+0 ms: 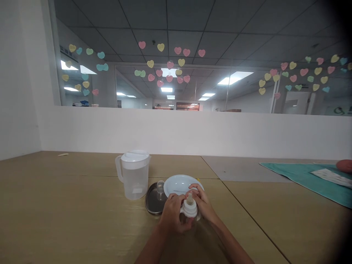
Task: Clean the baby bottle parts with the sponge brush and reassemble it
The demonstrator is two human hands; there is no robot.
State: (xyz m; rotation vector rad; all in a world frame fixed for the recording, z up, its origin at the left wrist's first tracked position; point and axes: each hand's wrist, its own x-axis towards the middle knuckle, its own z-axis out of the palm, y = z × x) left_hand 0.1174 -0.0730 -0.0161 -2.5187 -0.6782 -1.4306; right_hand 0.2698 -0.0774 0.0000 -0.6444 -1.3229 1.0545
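A baby bottle point(189, 209) with a white collar and a clear teat stands upright between my two hands, in front of the white bowl. My left hand point(173, 214) is wrapped round the bottle's left side, with its thumb low across the front. On the other side, my right hand point(202, 201) has its fingers curled at the collar and teat. The lower part of the bottle is mostly hidden by my fingers. Behind my hands is a white bowl point(180, 181). A clear dome-shaped cap point(160, 187) stands on a dark metal tray point(154, 205) left of the bowl.
A lidded clear plastic jug point(135, 176) stands left of the tray on the wooden table point(82, 212). At the far right lie a green cloth point(299, 176), a white patterned piece point(331, 177) and a reddish object point(344, 165). A low white wall runs behind the table.
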